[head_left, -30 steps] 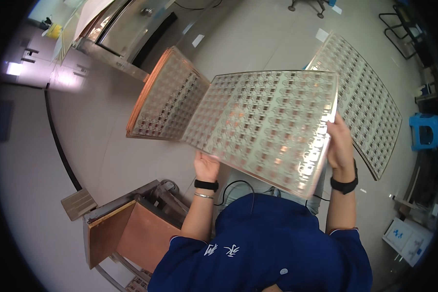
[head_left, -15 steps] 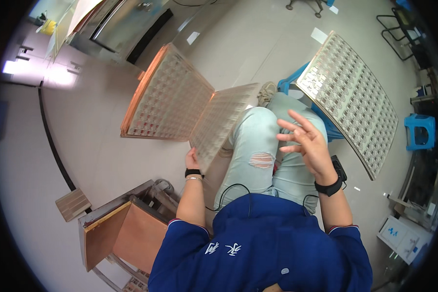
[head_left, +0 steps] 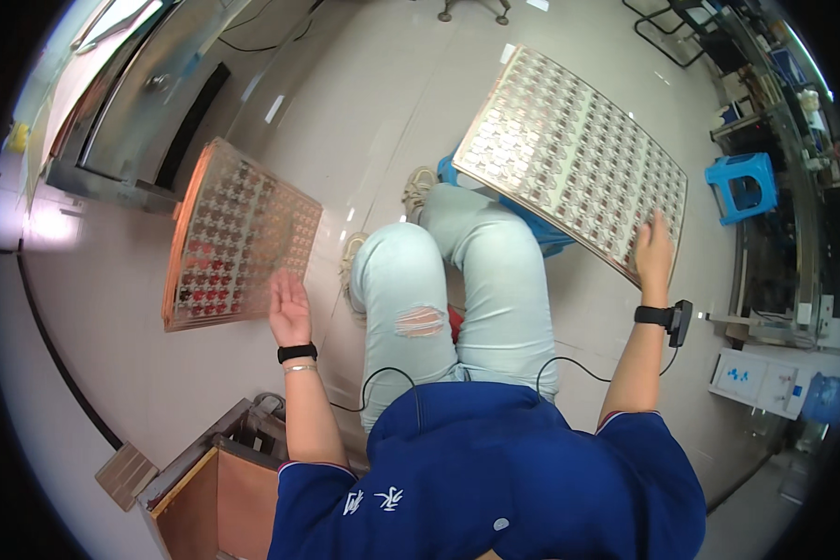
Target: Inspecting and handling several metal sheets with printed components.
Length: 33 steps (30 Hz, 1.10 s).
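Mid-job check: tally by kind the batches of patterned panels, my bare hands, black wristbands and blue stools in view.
Patterned panel batches: 2 (left batch, right batch)
Bare hands: 2 (left hand, right hand)
Black wristbands: 2 (left wristband, right wristband)
Blue stools: 2 (stool under the right batch, free-standing stool)
Total: 8

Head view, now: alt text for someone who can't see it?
Bare right hand lies over the near right corner of light, grid-patterned sheets on a blue stool. Left hand, open and palm up, is beside a copper-edged stack of similar sheets; contact is unclear. Jeans-clad legs show between.
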{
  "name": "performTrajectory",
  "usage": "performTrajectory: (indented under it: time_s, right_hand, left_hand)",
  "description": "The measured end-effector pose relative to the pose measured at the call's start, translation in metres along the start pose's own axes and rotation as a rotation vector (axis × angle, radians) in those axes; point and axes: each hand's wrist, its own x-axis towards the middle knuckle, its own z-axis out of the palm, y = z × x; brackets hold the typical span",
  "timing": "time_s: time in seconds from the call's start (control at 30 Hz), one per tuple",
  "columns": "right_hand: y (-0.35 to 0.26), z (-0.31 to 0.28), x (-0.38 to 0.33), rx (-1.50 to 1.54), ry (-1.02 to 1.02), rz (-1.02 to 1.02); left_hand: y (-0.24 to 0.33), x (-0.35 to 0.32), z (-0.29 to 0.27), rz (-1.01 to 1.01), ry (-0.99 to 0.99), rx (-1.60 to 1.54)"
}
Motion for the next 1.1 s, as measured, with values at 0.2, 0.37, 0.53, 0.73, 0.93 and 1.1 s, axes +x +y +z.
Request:
performTrajectory:
  time_s: [0.2, 0.37, 0.53, 0.73, 0.93, 1.1]
  right_hand:
    - [-0.045, -0.011, -0.031, -0.294, 0.003, -0.189]
    - [-0.108, -0.042, -0.073, -0.300, -0.249, -0.309]
    - [-0.148, -0.059, -0.107, -0.166, -0.325, -0.505]
    - [-0.150, -0.070, -0.104, 0.026, -0.463, -0.409]
    - [-0.107, -0.075, -0.084, 0.315, -0.375, -0.172]
    - [-0.074, -0.070, -0.073, 0.439, -0.217, -0.051]
  left_hand:
    - [-0.063, -0.035, 0.058, -0.318, -0.229, 0.100]
    - [-0.099, -0.076, 0.127, -0.480, -0.375, 0.342]
    - [-0.146, -0.120, 0.147, -0.745, -0.496, 0.790]
    - [-0.193, -0.152, 0.138, -0.919, -0.567, 0.756]
    - [-0.189, -0.154, 0.156, -0.676, -0.418, 0.718]
    - [-0.154, -0.137, 0.172, -0.395, -0.388, 0.625]
